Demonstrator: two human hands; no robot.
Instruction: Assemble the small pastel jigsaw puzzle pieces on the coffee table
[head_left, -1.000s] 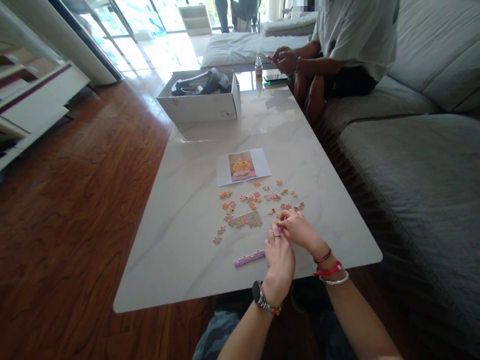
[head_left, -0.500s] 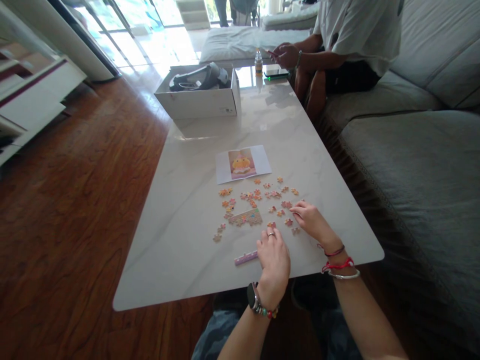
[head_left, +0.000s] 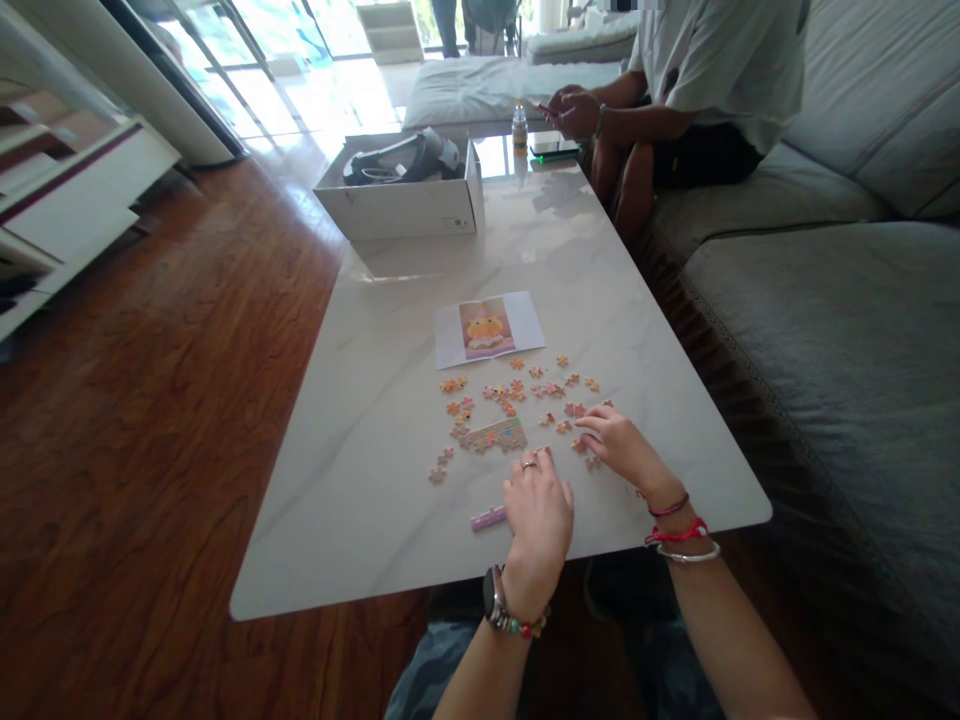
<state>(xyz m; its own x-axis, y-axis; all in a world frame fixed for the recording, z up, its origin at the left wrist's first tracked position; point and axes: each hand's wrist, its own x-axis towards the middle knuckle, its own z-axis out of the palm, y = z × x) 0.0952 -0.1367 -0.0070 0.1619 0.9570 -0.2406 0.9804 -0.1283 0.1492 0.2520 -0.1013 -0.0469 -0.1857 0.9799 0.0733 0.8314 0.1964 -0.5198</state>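
1. The left hand [head_left: 537, 510] lies palm down on the table [head_left: 375, 480], fingers loosely spread and gripping nothing; it covers one end of a purple strip [head_left: 488, 518] of joined pieces, so the strip's full length cannot be seen

2. The right hand [head_left: 621, 448] rests among the loose pieces [head_left: 547, 392] near the table's right edge, fingertips on or just beside one small piece – whether it pinches that piece or only touches it cannot be told, as the fingers hide it

3. The pieces are too small to make out their prints; they lie scattered between the hands and a reference picture [head_left: 487, 329] of a yellow figure on pink

4. A joined block [head_left: 495, 436] of puzzle sits just left of the right hand, above the left hand's fingertips; a few stray pieces lie apart to its left

5. Further up the table stands a white box [head_left: 401, 205] – the dark item inside it is only partly visible over the rim

6. A small bottle [head_left: 518, 128] and a phone [head_left: 553, 152] stand at the far end, close to another person [head_left: 712, 70] seated on the sofa [head_left: 840, 290], whose head is cut off by the frame and whose hands hold something too small to identify

7. The wearer's forearms and knees run out of the bottom edge; wood floor [head_left: 150, 400] fills the left
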